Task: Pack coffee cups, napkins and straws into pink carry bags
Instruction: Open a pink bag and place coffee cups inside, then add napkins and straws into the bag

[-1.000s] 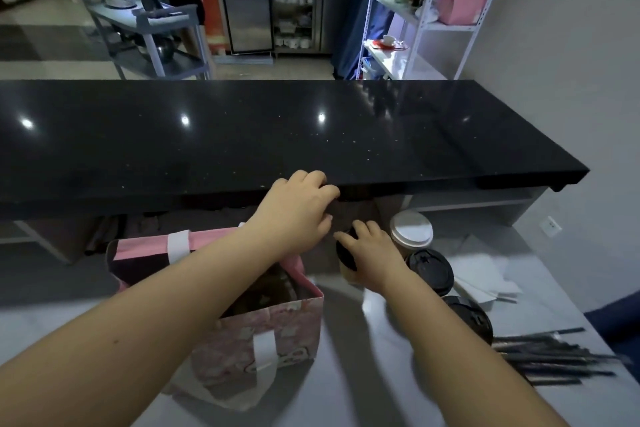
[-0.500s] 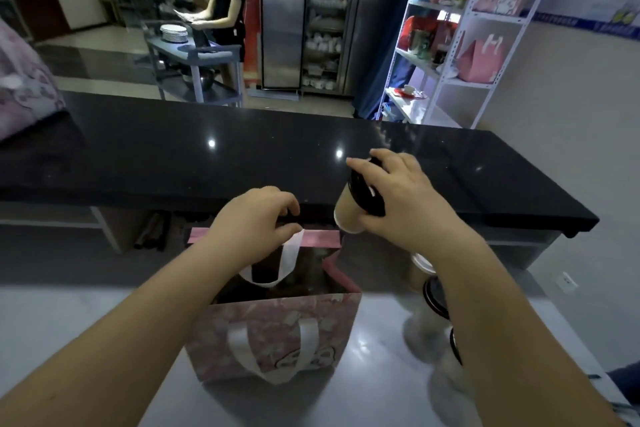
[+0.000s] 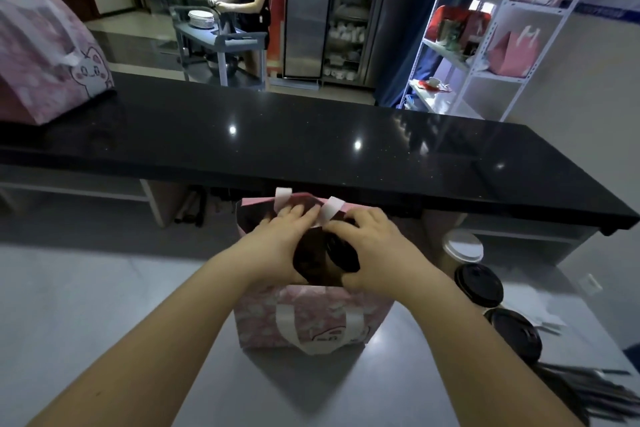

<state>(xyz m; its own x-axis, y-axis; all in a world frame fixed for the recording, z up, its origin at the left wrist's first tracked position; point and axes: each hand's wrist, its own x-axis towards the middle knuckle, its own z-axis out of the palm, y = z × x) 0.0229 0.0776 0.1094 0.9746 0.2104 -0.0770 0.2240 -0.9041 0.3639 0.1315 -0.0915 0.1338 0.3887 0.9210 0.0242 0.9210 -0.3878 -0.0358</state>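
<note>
Mid-task, by the look of things.

Across the view, a black counter (image 3: 311,149). At its far left end, a first pink bag (image 3: 45,55), perhaps packed already, contents hidden.

Below, on the grey table (image 3: 104,305), a second pink bag (image 3: 311,319), upright, mouth open, being filled.

Spreads that mouth with the left hand (image 3: 273,250), fingers fairly straight against the far inner wall beside the white handle (image 3: 284,196).

Grips a black-lidded cup (image 3: 341,253) in the right hand (image 3: 377,253), fingers curled round it, with the lid about level with the bag's rim and the body down inside. Cannot tell what else lies in there: too dark.

Waiting on the table just right of the bag: a white-lidded cup (image 3: 464,246), a spare black-lidded cup (image 3: 479,284) in front of it, and a third spare cup (image 3: 516,331) nearer again. Likely next in line.

Further right, at the table's edge, a heap of dark straws (image 3: 588,392), none visibly packed.

Beside the spare cups, something pale and flat (image 3: 550,317), possibly napkins, too blurred to say.
</note>
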